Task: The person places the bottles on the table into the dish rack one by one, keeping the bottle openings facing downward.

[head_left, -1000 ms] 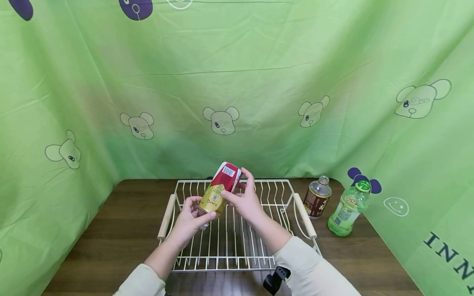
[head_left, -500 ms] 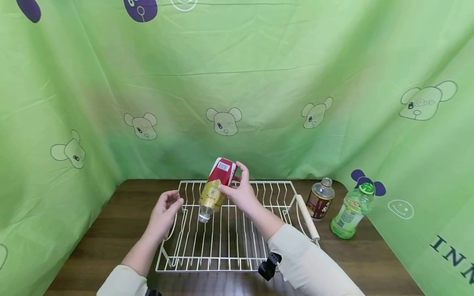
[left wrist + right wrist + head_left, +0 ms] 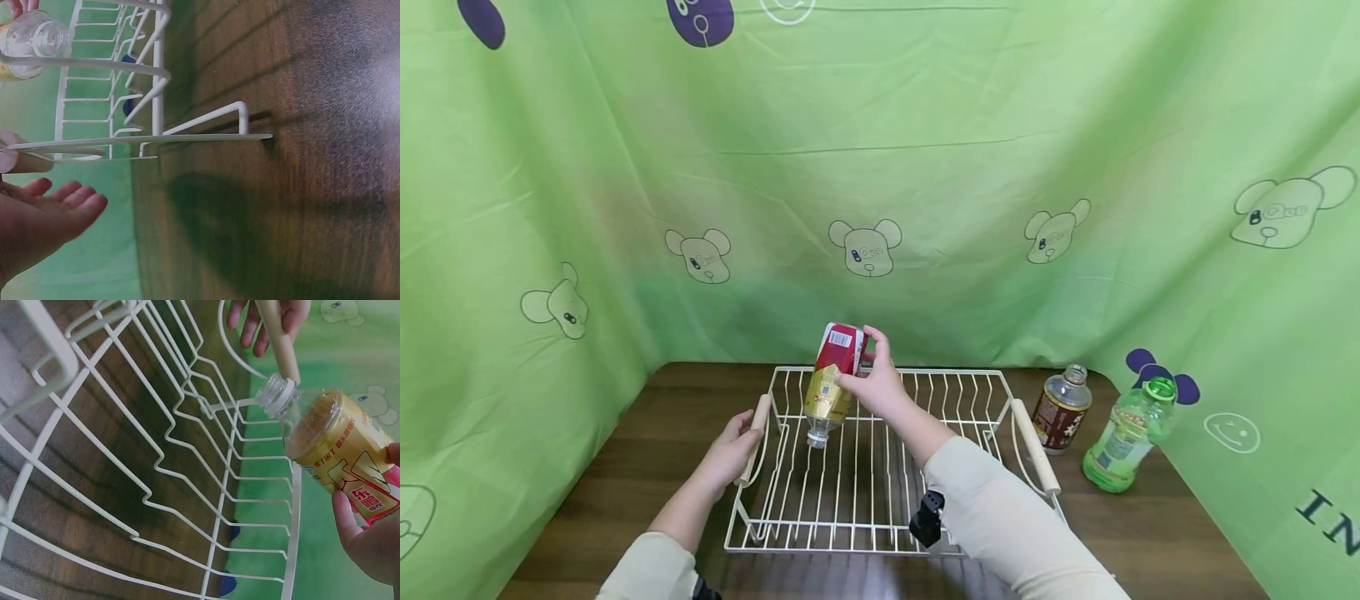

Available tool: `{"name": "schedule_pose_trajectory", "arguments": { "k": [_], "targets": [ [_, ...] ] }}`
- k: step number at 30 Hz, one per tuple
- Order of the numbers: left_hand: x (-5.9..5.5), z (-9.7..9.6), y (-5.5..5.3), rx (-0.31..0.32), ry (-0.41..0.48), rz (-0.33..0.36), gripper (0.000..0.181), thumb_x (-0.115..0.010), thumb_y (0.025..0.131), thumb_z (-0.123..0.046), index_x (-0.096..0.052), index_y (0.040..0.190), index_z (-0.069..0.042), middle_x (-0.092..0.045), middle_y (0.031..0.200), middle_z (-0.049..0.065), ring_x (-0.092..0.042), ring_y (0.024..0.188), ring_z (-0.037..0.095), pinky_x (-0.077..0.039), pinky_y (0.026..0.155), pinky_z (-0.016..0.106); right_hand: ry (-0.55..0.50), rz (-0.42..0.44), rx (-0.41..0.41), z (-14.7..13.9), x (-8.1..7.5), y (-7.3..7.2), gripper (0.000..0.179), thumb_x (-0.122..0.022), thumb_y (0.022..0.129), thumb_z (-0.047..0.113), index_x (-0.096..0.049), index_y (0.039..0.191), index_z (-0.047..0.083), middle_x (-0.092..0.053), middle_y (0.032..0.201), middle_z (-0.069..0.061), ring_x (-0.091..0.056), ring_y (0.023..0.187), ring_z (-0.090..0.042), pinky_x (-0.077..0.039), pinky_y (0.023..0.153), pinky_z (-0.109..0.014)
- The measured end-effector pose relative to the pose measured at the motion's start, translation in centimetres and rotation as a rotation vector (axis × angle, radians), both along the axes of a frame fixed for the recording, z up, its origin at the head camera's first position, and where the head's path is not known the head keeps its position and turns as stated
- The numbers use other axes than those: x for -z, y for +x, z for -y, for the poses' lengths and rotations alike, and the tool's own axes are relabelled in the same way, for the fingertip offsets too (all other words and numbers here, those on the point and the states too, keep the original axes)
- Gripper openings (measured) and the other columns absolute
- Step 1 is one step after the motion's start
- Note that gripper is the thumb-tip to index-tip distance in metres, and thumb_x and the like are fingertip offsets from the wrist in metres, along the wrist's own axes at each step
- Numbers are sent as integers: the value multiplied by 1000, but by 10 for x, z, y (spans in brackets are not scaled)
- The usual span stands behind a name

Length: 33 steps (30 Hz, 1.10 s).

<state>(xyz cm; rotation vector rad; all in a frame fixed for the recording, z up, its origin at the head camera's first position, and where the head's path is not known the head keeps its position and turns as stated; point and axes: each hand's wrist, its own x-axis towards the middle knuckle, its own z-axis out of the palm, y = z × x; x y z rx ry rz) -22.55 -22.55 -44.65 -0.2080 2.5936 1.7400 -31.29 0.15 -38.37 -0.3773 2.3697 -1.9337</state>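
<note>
Head view: clear plastic bottle with red-and-gold wrap [image 3: 829,390] hangs mouth-down, slightly tilted, over the left rear part of the white wire rack with ribbed slots [image 3: 827,550]. Right hand [image 3: 880,387] grips it near its base, thumb on the near side. Left hand [image 3: 730,450] lies at the rack's left edge, by the pale wooden rod handle [image 3: 763,410]. Rack sits mid-bench. Towards the bench's right rear corner: clear bottle with a dark brown label [image 3: 1060,410]; nearer the right edge, a green plastic bottle [image 3: 1127,437]. High grip seems sound; it leaves the neck free for lining up with a slot.

Left wrist view: left fingers loose and extended beside the handle; firm contact cannot be told. A light steadying hold there would probably stop the rack sliding.

Right wrist view: thumb and fingers pinch the wrap; the neck looks uncapped and no wire is seen touching it. Best to square the tilt before lowering, judge the gap by the mouth, and squeeze lightly, since the thin wall may buckle.
</note>
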Motion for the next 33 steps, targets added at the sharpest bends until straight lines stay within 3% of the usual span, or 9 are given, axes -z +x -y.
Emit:
{"name": "schedule_pose_trajectory", "arguments": {
  "k": [9, 13, 17, 19, 26, 33],
  "targets": [
    [6, 0, 0, 28, 97, 19, 62, -38, 103, -18, -10, 156, 0, -14, 159, 30, -23, 143, 48, -22, 117, 57, 68, 37, -35, 8, 10, -9, 95, -73, 79, 3, -17, 153, 23, -43, 140, -27, -61, 111, -42, -56, 88, -48],
    [8, -1, 0, 44, 161, 21, 64, -38, 102, -15, -9, 156, -1, -10, 160, 30, -27, 141, 45, -32, 112, 48, 99, 36, -48, 11, 16, -9, 95, -74, 79, 4, -17, 153, 22, -44, 139, -27, -61, 111, -42, -56, 88, -48],
    [9, -1, 0, 50, 225, 45, 65, -36, 101, -13, -5, 157, -3, -7, 160, 31, -38, 131, 46, -43, 95, 35, 107, 21, -74, 13, 22, -8, 94, -73, 78, 1, -18, 152, 17, -46, 137, -29, -59, 113, -43, -55, 90, -49],
    [10, 0, 0, 49, 251, 55, 64, -35, 102, -12, -4, 157, -3, -6, 160, 30, -38, 130, 46, -44, 92, 32, 109, 16, -87, 14, 24, -7, 94, -73, 78, 1, -18, 152, 16, -47, 137, -30, -57, 117, -44, -53, 94, -50],
    [10, 0, -1, 55, 273, 44, 63, -34, 102, -12, -4, 157, -3, -4, 161, 30, -34, 135, 46, -41, 97, 32, 154, 9, -105, 18, 29, -7, 93, -75, 78, 3, -19, 152, 15, -47, 140, -28, -51, 126, -44, -47, 101, -53],
    [10, 0, -1, 44, 281, 34, 63, -35, 102, -11, -5, 157, -3, -7, 161, 30, -37, 130, 39, -43, 89, 25, 199, 16, -116, 21, 33, -9, 93, -75, 80, 5, -19, 153, 16, -47, 142, -27, -47, 131, -41, -43, 105, -53]
  ]
}}
